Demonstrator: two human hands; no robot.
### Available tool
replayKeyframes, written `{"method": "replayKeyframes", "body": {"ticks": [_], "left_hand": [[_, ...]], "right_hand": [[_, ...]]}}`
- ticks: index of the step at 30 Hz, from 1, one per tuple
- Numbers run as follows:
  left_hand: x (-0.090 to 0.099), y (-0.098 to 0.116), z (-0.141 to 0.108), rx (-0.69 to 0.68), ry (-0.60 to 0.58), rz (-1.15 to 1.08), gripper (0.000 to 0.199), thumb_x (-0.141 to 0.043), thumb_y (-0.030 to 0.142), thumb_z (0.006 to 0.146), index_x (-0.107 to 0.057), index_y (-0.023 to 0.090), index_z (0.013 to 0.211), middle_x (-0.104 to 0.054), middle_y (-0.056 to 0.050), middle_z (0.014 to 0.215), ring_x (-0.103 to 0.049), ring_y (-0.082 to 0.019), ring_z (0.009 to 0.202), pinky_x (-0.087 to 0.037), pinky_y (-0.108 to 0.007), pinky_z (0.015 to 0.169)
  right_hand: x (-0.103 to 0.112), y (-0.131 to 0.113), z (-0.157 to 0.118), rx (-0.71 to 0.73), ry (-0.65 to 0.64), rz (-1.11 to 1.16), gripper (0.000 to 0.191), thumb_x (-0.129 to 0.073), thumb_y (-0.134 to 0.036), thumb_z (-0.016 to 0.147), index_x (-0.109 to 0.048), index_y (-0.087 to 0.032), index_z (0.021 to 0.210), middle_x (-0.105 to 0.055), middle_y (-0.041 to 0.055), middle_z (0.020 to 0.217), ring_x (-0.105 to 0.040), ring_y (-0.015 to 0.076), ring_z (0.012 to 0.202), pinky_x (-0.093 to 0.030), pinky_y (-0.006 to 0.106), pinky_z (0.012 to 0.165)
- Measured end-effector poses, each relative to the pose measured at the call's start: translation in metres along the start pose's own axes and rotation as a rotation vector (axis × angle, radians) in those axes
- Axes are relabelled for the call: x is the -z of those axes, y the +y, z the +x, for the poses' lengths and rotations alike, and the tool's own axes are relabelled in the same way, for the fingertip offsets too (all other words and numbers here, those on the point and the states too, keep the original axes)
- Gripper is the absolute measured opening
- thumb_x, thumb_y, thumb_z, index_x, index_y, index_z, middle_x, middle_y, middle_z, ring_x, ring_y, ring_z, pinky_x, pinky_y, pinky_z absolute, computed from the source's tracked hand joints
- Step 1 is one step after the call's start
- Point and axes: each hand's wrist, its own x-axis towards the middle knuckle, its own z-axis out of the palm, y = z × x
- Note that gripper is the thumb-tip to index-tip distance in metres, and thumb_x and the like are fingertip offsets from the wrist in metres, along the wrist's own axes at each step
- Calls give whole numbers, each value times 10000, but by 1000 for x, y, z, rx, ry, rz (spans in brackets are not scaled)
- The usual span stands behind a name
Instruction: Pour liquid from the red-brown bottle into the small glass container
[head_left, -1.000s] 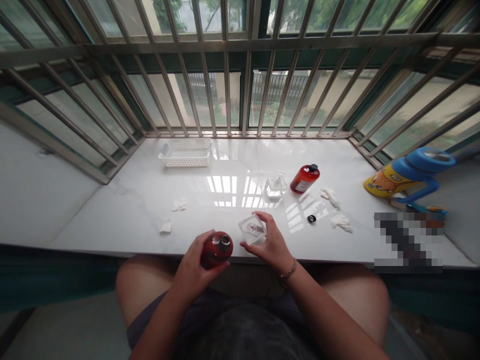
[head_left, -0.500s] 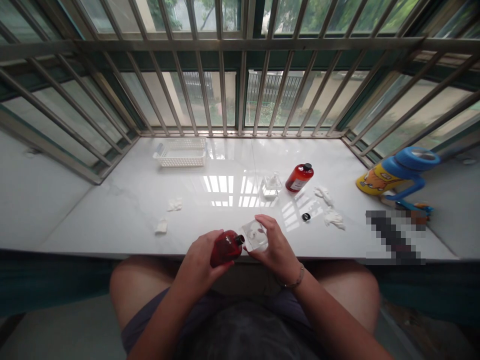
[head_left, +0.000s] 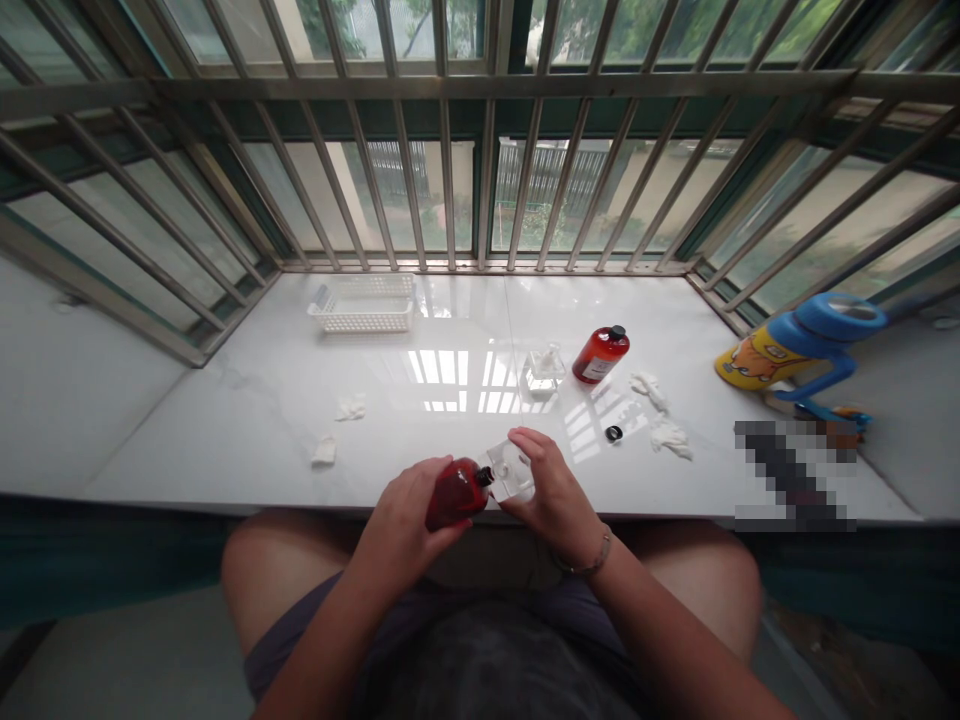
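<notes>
My left hand [head_left: 409, 510] is wrapped round a dark red bottle [head_left: 455, 494], tilted so its black neck points right. My right hand [head_left: 551, 497] grips a small clear glass bottle [head_left: 511, 472] by its sides, tipped toward the red one. The neck of the red bottle is right beside the clear bottle; whether they touch I cannot tell. Farther back stand a second clear glass bottle [head_left: 544, 371] and a red bottle with a black cap [head_left: 601, 355]. A loose black cap [head_left: 613, 434] lies on the white marble-like surface [head_left: 255, 420].
At the back left is a white plastic basket [head_left: 363, 306]. Crumpled tissues [head_left: 670, 438] lie on the right, and small white scraps [head_left: 324, 452] on the left. A yellow and blue water bottle [head_left: 795, 345] leans at the right, near a blurred-out dark object [head_left: 791, 475]. Metal bars [head_left: 480, 88] line the window.
The red bottle in my left hand has shifted slightly right, its neck closer to the clear bottle. My right hand has hardly moved.
</notes>
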Motion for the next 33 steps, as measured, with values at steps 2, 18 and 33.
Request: {"method": "replayKeyframes", "body": {"ticks": [2,18,33], "left_hand": [[-1,0,0,2,2,-10,778,-897,295,827,-508,312,1501,-679,-113,1444,-670,-359,1315,-564,-535,1110],[-1,-1,-1,52,-23,-99,795,-918,291,804,-522,315,1492,-686,-89,1437,-683,-330,1291,-575,-504,1112],[-4,-3,-3,89,-59,-150,805,-918,260,803,-505,315,1492,-663,-86,1457,-665,-319,1318,-551,-509,1143]], "right_hand": [[1,0,1,3,-4,-24,1007,-739,-55,781,-319,-365,1642,-500,135,1550,-512,375,1466,-573,616,1142],[10,-4,8,83,-36,-137,1079,-748,-23,761,-279,-382,1664,-516,132,1533,-515,390,1456,-503,657,1210],[19,-12,12,144,-96,-242,1047,-755,17,760,-306,-288,1656,-510,194,1534,-497,402,1472,-518,653,1190]]}}
